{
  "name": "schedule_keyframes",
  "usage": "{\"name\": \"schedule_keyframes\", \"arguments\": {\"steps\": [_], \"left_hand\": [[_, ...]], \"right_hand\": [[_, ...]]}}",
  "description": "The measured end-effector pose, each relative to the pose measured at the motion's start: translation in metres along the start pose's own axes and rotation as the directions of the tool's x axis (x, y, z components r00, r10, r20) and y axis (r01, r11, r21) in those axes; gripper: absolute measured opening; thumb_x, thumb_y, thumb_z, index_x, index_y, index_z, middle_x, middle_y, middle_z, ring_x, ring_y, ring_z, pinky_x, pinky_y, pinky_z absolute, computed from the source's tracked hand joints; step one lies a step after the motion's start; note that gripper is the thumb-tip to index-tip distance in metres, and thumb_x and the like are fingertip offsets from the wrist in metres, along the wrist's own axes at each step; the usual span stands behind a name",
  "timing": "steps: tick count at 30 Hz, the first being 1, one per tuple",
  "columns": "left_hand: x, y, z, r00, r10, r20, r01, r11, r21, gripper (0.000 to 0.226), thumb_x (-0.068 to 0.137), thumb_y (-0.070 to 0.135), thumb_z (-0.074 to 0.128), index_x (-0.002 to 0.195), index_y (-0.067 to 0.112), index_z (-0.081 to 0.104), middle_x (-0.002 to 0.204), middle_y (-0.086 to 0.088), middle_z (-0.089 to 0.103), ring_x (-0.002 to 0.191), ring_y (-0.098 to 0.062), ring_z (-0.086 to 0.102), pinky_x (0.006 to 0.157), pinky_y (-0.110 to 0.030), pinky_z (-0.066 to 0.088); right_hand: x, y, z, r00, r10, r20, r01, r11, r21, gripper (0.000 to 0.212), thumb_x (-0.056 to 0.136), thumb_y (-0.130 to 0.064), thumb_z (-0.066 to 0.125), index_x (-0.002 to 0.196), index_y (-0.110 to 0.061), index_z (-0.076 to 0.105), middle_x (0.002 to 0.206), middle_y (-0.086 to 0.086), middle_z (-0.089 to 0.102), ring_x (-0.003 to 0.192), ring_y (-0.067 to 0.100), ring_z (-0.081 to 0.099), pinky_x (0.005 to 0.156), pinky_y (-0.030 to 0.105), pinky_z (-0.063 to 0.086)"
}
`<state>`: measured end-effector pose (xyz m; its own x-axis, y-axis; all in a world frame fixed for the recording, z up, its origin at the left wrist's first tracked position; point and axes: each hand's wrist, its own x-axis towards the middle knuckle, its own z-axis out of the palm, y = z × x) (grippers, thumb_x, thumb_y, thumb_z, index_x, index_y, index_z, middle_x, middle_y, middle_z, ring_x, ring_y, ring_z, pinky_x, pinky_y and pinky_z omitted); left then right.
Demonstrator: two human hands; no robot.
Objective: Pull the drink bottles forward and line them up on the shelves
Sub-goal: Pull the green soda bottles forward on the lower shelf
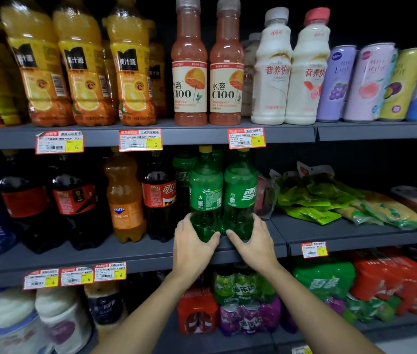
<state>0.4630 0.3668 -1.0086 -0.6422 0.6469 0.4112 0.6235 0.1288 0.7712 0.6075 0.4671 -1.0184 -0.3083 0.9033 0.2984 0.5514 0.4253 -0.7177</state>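
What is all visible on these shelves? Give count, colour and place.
orange juice bottles: three in front, orange, top shelf left
C100 bottles: two, pink-orange, top middle
milk drink bottles: two, white, top
cans: four, purple, pink, yellow, blue, top right
cola bottles: three, dark, middle shelf left
Fanta bottle: one, orange, between colas
Sprite bottles: two in front, green, middle
snack packets: several, green-yellow, middle right
multipacks: several, red, green, purple, bottom
price tags: several, red-yellow, shelf edges
left hand: grips left Sprite bottle
right hand: grips right Sprite bottle
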Motion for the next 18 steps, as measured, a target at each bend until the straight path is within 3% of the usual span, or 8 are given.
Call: {"name": "schedule_keyframes", "arguments": {"steps": [2,10,14,16,18], "left_hand": [[-0.002,0.004,0.004,0.999,-0.012,-0.044,0.012,1.000,0.011,0.089,0.069,0.058,0.079,0.139,0.015,0.044,0.129,0.000,0.051,0.125,-0.017,0.042,0.106,-0.034,0.040],[0.006,0.002,0.006,0.996,-0.090,-0.025,0.091,0.995,0.044,0.092,0.069,0.057,0.082,0.138,0.010,0.044,0.133,-0.005,0.049,0.129,-0.021,0.043,0.109,-0.036,0.040],[-0.003,0.021,0.018,0.967,-0.162,-0.199,0.202,0.958,0.202,0.089,0.067,0.058,0.083,0.129,0.006,0.046,0.125,-0.013,0.051,0.119,-0.032,0.048,0.102,-0.042,0.038],[-0.009,0.035,0.024,0.938,-0.252,-0.239,0.304,0.929,0.211,0.095,0.069,0.058,0.082,0.135,0.004,0.039,0.133,-0.016,0.046,0.122,-0.034,0.045,0.103,-0.042,0.034],[-0.016,0.035,0.027,0.944,-0.248,-0.216,0.290,0.938,0.191,0.102,0.071,0.055,0.080,0.144,0.004,0.031,0.140,-0.016,0.040,0.128,-0.033,0.041,0.107,-0.042,0.031]], "right_hand": [[0.000,-0.002,0.002,1.000,0.006,-0.019,-0.006,1.000,0.002,0.100,0.082,-0.068,0.067,0.155,-0.014,0.026,0.154,0.007,0.038,0.142,0.026,0.038,0.113,0.039,0.034],[0.004,-0.003,0.001,0.999,0.026,-0.046,-0.024,0.999,0.045,0.096,0.076,-0.063,0.077,0.147,-0.013,0.036,0.142,0.007,0.046,0.134,0.025,0.045,0.109,0.037,0.038],[0.004,-0.003,0.001,0.999,0.018,-0.047,-0.016,0.999,0.037,0.095,0.076,-0.064,0.077,0.146,-0.014,0.036,0.140,0.007,0.046,0.132,0.025,0.046,0.108,0.037,0.039],[0.004,-0.003,0.001,0.999,0.017,-0.041,-0.016,0.999,0.033,0.095,0.076,-0.064,0.076,0.145,-0.013,0.036,0.139,0.008,0.045,0.132,0.026,0.046,0.107,0.037,0.039],[0.005,-0.002,0.001,0.999,0.018,-0.036,-0.017,0.999,0.032,0.095,0.076,-0.064,0.076,0.145,-0.014,0.035,0.139,0.008,0.045,0.132,0.026,0.047,0.106,0.037,0.040]]}}
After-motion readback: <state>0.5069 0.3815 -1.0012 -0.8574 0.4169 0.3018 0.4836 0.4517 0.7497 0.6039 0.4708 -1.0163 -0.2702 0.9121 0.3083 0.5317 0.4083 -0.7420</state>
